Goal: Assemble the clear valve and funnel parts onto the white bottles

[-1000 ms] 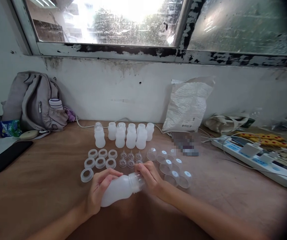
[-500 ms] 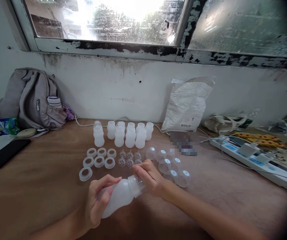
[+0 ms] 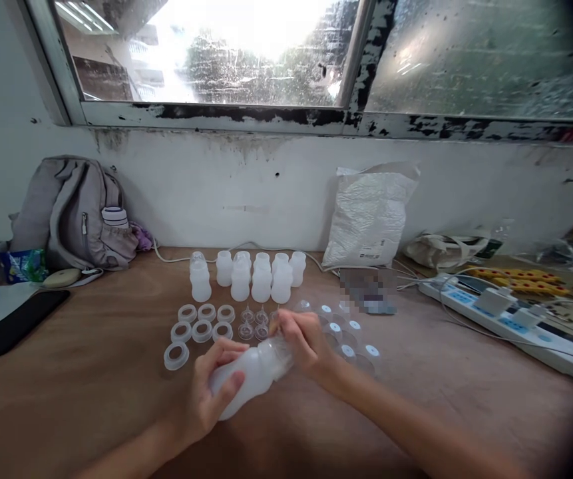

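My left hand point(image 3: 216, 386) is wrapped round the body of a frosted white bottle point(image 3: 247, 378), which lies tilted with its neck up to the right. My right hand point(image 3: 303, 340) is closed at the bottle's top end, where a clear part point(image 3: 280, 356) shows blurred; what its fingertips pinch is too small to tell. Beyond my hands, several white rings point(image 3: 202, 330) lie in rows at the left. Clear nipples point(image 3: 247, 330) stand beside them, partly hidden by my right hand. Several clear caps point(image 3: 335, 328) lie to the right.
Several white bottles point(image 3: 261, 283) stand at the back. A grey backpack point(image 3: 74, 213) and a black phone point(image 3: 16, 324) are at the left. A silvery bag point(image 3: 369, 216) leans on the wall. A power strip point(image 3: 510, 322) with cables lies at the right.
The held bottle and my left hand have shifted slightly up and to the right. My right hand has moved slightly up and right at the bottle's top. The camera view has tilted a little.
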### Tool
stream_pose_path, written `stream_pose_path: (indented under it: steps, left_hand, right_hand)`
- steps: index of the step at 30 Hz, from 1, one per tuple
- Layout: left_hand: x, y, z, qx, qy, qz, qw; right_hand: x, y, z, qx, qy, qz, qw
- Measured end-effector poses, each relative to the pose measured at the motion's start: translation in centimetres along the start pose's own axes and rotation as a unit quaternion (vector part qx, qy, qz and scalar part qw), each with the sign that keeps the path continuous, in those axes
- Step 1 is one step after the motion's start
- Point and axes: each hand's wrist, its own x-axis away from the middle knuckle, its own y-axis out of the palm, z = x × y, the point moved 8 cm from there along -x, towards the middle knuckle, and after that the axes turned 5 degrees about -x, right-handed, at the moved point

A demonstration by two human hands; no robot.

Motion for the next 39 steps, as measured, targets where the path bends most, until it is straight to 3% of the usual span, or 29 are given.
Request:
stream_pose_path:
  steps: [2, 6, 11, 16, 19, 25, 35, 39]
  left_hand:
    - [-0.7, -0.9, -0.1, 0.022, -0.007, 0.025, 0.999]
    - [-1.6, -4.4, -0.6, 0.025, -0.021, 0.139, 0.99]
    - [-3.3, -7.5, -1.5, 0.014, -0.019, 0.205, 0.979]
    - [-4.3, -10.9, -4.2, 0.012, -0.056, 0.304, 0.951]
    - [-4.6, -12.1, -5.3, -0.013, -0.058, 0.328, 0.943]
    - [-4.8, -13.0, -5.8, -0.051, -0.051, 0.332, 0.94]
    - [-5.0, -12.1, -4.7, -0.1, -0.032, 0.295, 0.95]
    - [-5.0, -10.4, -2.9, -0.236, 0.018, 0.233, 0.943]
  right_hand:
    - [-1.1, -0.6, -1.5, 0.033, -0.009, 0.022, 0.999]
    - [-3.9, 0.2, -3.3, 0.032, -0.026, -0.019, 0.999]
    - [-8.5, 1.1, -2.6, 0.039, -0.018, -0.038, 0.998]
    - [-13.0, 0.8, -2.0, 0.154, -0.001, -0.007, 0.988]
    - [-14.9, 1.7, -1.3, 0.217, -0.003, -0.026, 0.976]
    - [-17.1, 4.9, 2.6, 0.327, 0.004, -0.125, 0.937]
    - [-17.2, 6.3, 5.6, 0.371, 0.025, -0.145, 0.917]
    - [-16.8, 6.0, 5.2, 0.377, 0.016, -0.142, 0.915]
